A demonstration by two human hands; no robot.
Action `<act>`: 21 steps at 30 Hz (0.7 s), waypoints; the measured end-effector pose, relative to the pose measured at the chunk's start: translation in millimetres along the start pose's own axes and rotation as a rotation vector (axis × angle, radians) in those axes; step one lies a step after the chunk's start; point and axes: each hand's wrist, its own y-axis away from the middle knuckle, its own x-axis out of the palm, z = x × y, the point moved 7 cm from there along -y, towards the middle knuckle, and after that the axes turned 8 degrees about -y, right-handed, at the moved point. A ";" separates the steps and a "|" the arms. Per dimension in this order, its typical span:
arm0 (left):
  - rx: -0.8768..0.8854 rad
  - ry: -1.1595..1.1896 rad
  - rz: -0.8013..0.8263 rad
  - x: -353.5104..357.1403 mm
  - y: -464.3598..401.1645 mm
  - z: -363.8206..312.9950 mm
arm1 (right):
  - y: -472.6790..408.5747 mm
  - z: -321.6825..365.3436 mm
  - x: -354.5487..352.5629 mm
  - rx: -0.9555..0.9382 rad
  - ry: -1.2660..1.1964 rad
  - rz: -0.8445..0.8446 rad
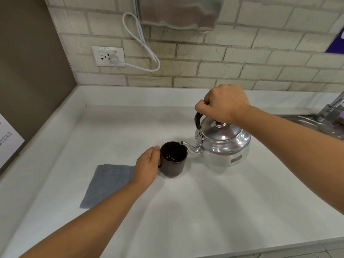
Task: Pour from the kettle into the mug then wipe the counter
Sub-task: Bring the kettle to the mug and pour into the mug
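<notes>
A shiny metal kettle is held above the white counter, its spout tip over the rim of a dark brown mug. My right hand is closed around the kettle's black top handle. My left hand wraps the mug's left side at its handle. Dark liquid shows inside the mug. A grey cloth lies flat on the counter left of the mug, partly under my left forearm.
A brick-tile wall with a socket and a white cable runs behind. A steel sink with a tap sits at the right. A brown side wall closes the left.
</notes>
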 end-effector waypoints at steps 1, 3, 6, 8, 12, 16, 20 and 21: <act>-0.002 0.010 0.003 0.2 -0.3 0.1 | -0.3 -3.3 0.1 0.015 -0.019 0.000; -0.002 0.023 0.008 0.3 -1.0 -0.8 | -1.3 -11.1 0.4 0.048 -0.065 -0.001; -0.024 0.029 0.019 1.3 -1.5 -1.0 | -4.8 -23.8 1.8 0.103 -0.144 0.002; -0.072 0.062 0.038 0.7 -3.2 1.8 | -9.8 -31.5 2.9 0.137 -0.200 -0.003; -0.148 -0.037 0.107 -9.0 -16.1 -4.6 | -25.4 -43.7 3.0 0.162 -0.284 -0.043; 0.012 -0.147 -0.077 -39.4 -58.1 -58.1 | -47.7 -52.2 4.6 0.165 -0.361 -0.090; 0.296 -0.061 -0.073 -33.5 -112.5 -144.3 | -79.3 -56.5 14.1 0.177 -0.429 -0.088; 0.348 -0.082 -0.006 -23.8 -124.6 -163.1 | -88.1 -57.5 17.6 0.183 -0.456 -0.080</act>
